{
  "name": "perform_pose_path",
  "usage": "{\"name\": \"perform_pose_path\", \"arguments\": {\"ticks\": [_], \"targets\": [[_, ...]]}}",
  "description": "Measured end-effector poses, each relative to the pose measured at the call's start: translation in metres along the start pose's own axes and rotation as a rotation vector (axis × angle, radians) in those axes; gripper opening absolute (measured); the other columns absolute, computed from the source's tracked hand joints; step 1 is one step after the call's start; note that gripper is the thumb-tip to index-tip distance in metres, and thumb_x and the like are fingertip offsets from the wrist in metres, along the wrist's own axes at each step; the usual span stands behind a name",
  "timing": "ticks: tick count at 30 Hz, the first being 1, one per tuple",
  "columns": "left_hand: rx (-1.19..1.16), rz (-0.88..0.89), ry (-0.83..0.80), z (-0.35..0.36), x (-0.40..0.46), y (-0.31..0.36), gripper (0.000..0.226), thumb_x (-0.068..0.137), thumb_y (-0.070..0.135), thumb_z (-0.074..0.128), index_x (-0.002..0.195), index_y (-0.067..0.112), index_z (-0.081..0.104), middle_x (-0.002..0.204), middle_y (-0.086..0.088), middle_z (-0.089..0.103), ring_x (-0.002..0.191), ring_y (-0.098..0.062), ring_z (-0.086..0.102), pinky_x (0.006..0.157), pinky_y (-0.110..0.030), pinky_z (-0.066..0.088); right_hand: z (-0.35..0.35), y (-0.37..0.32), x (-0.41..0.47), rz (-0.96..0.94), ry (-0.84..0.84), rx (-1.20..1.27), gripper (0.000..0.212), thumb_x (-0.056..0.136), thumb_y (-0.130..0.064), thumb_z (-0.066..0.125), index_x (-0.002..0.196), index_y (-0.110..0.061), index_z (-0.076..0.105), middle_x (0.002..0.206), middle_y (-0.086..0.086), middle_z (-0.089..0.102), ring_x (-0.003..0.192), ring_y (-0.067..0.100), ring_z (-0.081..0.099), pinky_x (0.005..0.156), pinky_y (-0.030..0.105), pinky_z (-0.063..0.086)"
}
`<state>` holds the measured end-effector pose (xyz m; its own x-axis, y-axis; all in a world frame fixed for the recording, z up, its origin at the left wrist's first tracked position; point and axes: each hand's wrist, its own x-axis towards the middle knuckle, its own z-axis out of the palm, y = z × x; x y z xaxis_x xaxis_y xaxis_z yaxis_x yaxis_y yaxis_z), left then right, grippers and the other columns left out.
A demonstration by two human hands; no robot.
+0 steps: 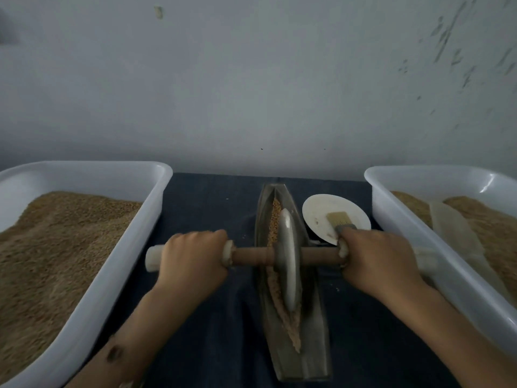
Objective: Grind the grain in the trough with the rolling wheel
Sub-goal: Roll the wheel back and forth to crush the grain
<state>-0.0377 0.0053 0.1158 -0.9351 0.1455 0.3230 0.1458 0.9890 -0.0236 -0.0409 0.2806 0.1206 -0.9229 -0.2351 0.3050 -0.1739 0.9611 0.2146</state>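
Dark cloth covers the bench [212,208], where the trough [310,331] holds grain [276,210]: whole beyond the wheel [286,259], crushed nearer, so grinding looks partly done. Left hand [193,256] and right hand [375,256] each grip the axle [253,255]. Tubs [145,208] flank them.

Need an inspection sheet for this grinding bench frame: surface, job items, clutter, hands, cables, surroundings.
Surface: dark blue cloth, a few stray grains.
Job's things: metal trough holds grain, coarser at the far end; wheel stands in it on a wooden axle.
Clutter: white plate with a brush; left tub and right tub of grain; pale scoop in right tub.
Hands: left hand and right hand grip the axle ends.
Cables: nothing seen.
Surroundings: scuffed grey wall.
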Motion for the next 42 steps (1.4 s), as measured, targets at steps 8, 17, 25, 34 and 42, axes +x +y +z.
{"name": "perform_pose_path", "arguments": {"ticks": [8,17,25,34,42], "targets": [[-0.018,-0.095,0.047,0.032,0.086,-0.007,0.014,0.085,0.025,0.053,0.076,0.025,0.042,0.074,0.006,0.052,0.066,-0.015,0.044,0.068,-0.030,0.031,0.028,0.008,0.091,0.143,0.070,0.060,0.012,0.074,-0.022,0.058,0.081,-0.025,0.048,0.077,-0.004,0.060,0.063,0.018,0.044,0.057,0.030,0.029],[0.005,-0.011,0.091,0.033,0.068,-0.009,0.014,0.085,0.027,0.054,0.077,0.026,0.042,0.074,0.008,0.055,0.066,-0.012,0.046,0.068,-0.027,0.034,0.022,0.002,0.069,0.123,0.075,-0.014,0.008,0.075,-0.022,0.059,0.076,-0.024,0.052,0.073,-0.003,0.061,0.062,0.019,0.049,0.057,0.029,0.028],[0.037,0.261,0.168,-0.027,-0.022,0.004,0.036,0.047,0.027,0.081,0.058,0.025,0.047,0.050,0.008,0.049,0.043,-0.012,0.046,0.049,-0.025,0.032,-0.005,-0.001,-0.037,0.178,-0.155,0.100,0.013,0.078,-0.033,0.058,0.077,-0.034,0.046,0.068,-0.015,0.051,0.061,0.000,0.048,0.052,0.019,0.034],[0.048,0.029,-0.071,-0.011,-0.007,-0.002,0.012,0.080,0.040,0.052,0.079,0.033,0.042,0.068,0.013,0.043,0.064,-0.006,0.042,0.055,-0.024,0.025,-0.008,0.000,-0.013,0.102,-0.137,0.065,0.019,0.070,-0.038,0.062,0.077,-0.041,0.044,0.056,-0.017,0.032,0.049,0.002,0.033,0.041,0.016,0.013],[-0.013,-0.069,0.045,0.027,0.080,-0.007,0.011,0.084,0.031,0.050,0.075,0.027,0.044,0.080,0.006,0.061,0.068,-0.018,0.050,0.065,-0.030,0.030,0.029,0.011,0.084,0.163,0.036,0.089,0.013,0.076,-0.026,0.058,0.077,-0.026,0.045,0.072,-0.004,0.058,0.064,0.018,0.050,0.057,0.030,0.036]]}}
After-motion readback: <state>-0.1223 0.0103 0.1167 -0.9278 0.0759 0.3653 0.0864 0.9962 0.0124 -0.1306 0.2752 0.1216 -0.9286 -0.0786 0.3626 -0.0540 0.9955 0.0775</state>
